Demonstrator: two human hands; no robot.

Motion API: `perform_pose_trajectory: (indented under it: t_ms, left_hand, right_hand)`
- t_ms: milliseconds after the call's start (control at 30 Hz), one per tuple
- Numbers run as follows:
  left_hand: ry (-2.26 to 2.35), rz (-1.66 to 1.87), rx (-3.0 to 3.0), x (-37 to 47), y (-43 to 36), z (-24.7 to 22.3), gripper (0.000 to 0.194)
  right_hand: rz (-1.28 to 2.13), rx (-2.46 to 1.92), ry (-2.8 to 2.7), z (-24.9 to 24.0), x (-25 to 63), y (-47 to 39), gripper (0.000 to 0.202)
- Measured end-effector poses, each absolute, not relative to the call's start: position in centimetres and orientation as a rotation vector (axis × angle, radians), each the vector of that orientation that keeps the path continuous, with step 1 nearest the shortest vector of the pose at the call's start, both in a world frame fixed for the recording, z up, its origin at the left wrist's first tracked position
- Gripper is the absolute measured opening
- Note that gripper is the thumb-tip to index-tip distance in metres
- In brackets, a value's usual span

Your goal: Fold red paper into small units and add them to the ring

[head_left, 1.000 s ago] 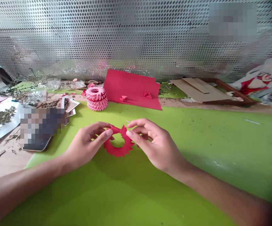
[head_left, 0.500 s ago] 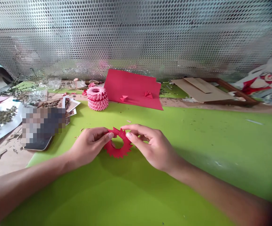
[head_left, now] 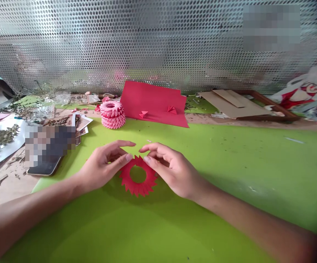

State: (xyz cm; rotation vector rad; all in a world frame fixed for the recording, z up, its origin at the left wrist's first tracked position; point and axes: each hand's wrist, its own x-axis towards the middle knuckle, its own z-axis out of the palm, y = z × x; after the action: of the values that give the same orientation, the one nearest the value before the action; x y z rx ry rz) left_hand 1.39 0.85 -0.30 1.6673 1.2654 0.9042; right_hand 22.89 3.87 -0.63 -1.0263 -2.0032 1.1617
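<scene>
A red folded-paper ring (head_left: 127,182) with a jagged outer edge is between my hands, above the green table surface (head_left: 158,226). My left hand (head_left: 103,166) grips its upper left edge, thumb in front and index finger lifted off. From the other side, my right hand (head_left: 172,168) pinches the upper right edge, its index finger raised above the ring. Behind them stands a pink and white stack of pointed paper rings (head_left: 113,116). Small red folded pieces (head_left: 171,109) lie on a large red paper sheet (head_left: 153,96) to its right.
At the left lie a phone (head_left: 45,166), some photo cards (head_left: 82,122) and dried plant bits (head_left: 5,135). Cardboard (head_left: 232,104) rests on a brown frame at the back right, near a printed bag (head_left: 301,93). A perforated metal screen (head_left: 147,44) rises behind.
The ring has tilted and moved slightly down, with its face more toward me. Both index fingers have lifted away from its top edge. The view has shifted slightly.
</scene>
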Motion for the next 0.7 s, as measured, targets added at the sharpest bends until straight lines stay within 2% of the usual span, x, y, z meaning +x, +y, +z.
perform_pose_trajectory:
  t_ms: [267, 700]
  left_hand:
    - [1.360, 0.886, 1.502, 1.90, 1.00, -0.81, 0.036]
    - [1.417, 0.833, 1.478, 2.36, 1.27, -0.50, 0.029]
  right_hand:
    - [1.362, -1.062, -1.965, -0.49, 22.67, 4.25, 0.031]
    - [1.339, -1.071, -2.047, -1.04, 21.96, 4.27, 0.028]
